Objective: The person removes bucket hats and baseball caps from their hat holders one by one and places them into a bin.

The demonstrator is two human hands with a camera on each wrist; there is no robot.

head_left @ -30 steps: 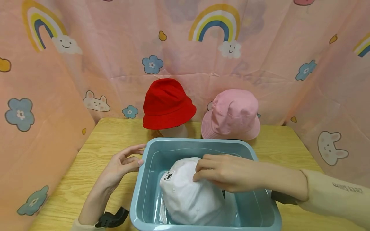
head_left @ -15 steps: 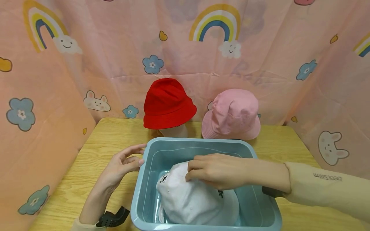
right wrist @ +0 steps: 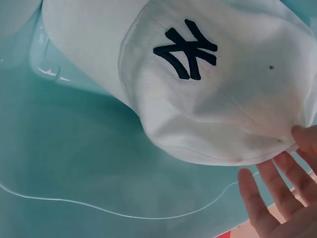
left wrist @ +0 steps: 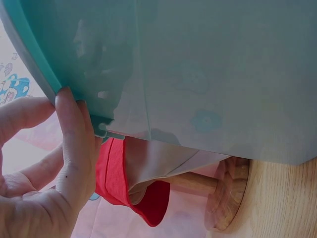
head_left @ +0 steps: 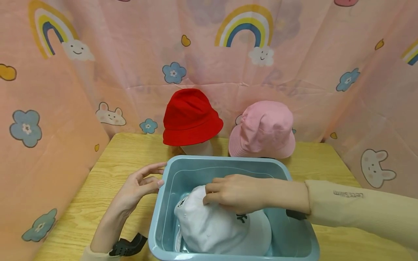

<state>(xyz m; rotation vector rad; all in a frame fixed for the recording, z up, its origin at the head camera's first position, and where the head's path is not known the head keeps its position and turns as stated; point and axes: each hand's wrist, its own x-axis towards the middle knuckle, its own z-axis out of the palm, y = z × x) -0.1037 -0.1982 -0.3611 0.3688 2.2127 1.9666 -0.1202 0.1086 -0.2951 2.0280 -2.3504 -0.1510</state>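
A white baseball cap (head_left: 212, 228) with a dark embroidered logo lies in the blue plastic basin (head_left: 228, 158), brim toward the right. My right hand (head_left: 233, 194) holds the cap by the back of its crown. In the right wrist view, the thumb of the right hand (right wrist: 282, 193) presses on the cap (right wrist: 218, 109) while the fingertips go behind its edge. At the basin's left side, my left hand (head_left: 138, 185) grips the rim. Seen from the left wrist, the fingertips of the left hand (left wrist: 54, 153) pinch the basin's edge (left wrist: 37, 69).
Behind the basin, a red bucket hat (head_left: 192, 117) sits on a stand with a round wooden base (left wrist: 228, 193). To its right is a pink bucket hat (head_left: 262, 128). A pink patterned cloth (head_left: 202, 47) hangs behind and beside the wooden table (head_left: 127, 156).
My right hand has moved left in the basin and the cap has shifted left with it. More of the cap's brim and logo now shows. The left hand has stayed on the rim.
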